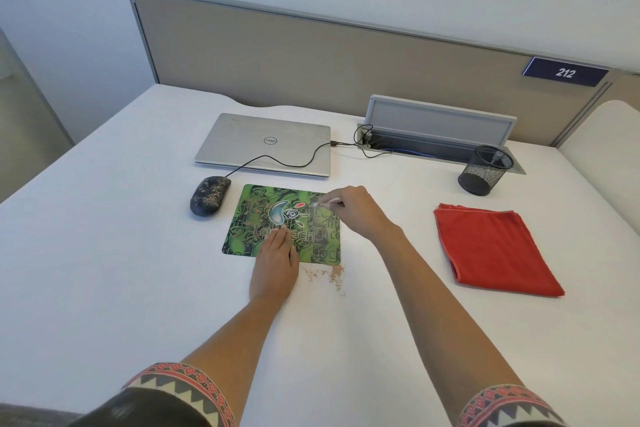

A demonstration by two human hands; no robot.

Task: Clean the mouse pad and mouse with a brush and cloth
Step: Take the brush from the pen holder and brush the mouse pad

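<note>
A green patterned mouse pad (249,218) lies flat on the white desk. My left hand (275,263) presses flat on its near edge, fingers together. Over the pad's far right corner, my right hand (356,211) holds a small pale brush (325,202), whose blurred bristles touch the pad. A black wired mouse (209,196), speckled with brownish dust, sits just left of the pad. Brown crumbs (332,274) lie on the desk off the pad's near right corner. A folded red cloth (491,246) rests to the right.
A closed silver laptop (266,142) lies behind the pad, with the mouse cable (294,163) running across it to an open cable tray (440,135). A black mesh pen cup (485,170) stands at the back right. A beige partition (311,55) backs the desk.
</note>
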